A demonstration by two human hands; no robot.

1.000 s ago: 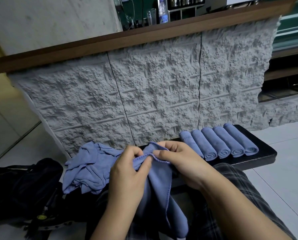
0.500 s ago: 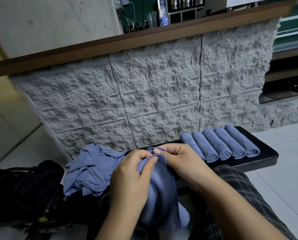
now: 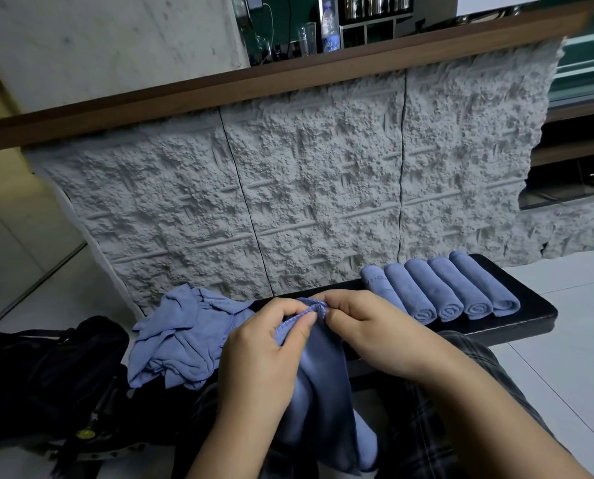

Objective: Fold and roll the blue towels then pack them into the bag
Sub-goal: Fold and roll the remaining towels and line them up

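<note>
Five rolled blue towels lie side by side on the black bench. One loose blue towel hangs in front of the bench, and one crumpled heap of blue towels, uncountable, sits at its left end. One black bag lies left of the bench.

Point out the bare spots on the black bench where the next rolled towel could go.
Free: the bench end right of the five rolled towels, and the strip in front of the roll ends. Crowded: the middle, where the left hand and right hand pinch the hanging towel, and the left end under the crumpled pile.
</note>
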